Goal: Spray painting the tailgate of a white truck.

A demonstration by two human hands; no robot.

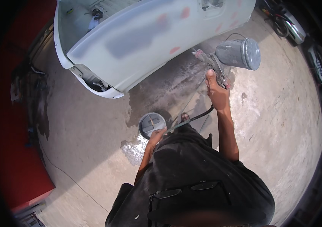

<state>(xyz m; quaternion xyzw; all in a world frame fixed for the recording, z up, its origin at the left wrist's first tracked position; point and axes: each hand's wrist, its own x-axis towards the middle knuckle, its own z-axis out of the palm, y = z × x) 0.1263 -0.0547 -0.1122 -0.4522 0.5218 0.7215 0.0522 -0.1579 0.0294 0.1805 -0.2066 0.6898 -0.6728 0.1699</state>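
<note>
The pale vehicle panel [138, 56] wears a smooth, chalky matt coat with duller grey patches. Beside its lower right edge I see a spray gun [211, 60] and cup [231, 52] in scuffed, metallic grey; below the panel, rough concrete floor [85, 125] turns glossy around a dull, plastic-looking bucket [161, 120].

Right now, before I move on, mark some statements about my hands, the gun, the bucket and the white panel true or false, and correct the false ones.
1. The right hand grips the spray gun. True.
2. The left hand is on the gun's cup. False: it holds the hose.
3. A grey cup is on the gun. True.
4. The white panel is one even colour. False: it has grey and reddish patches.
5. The bucket stands right of the gun. False: it stands left.
</note>
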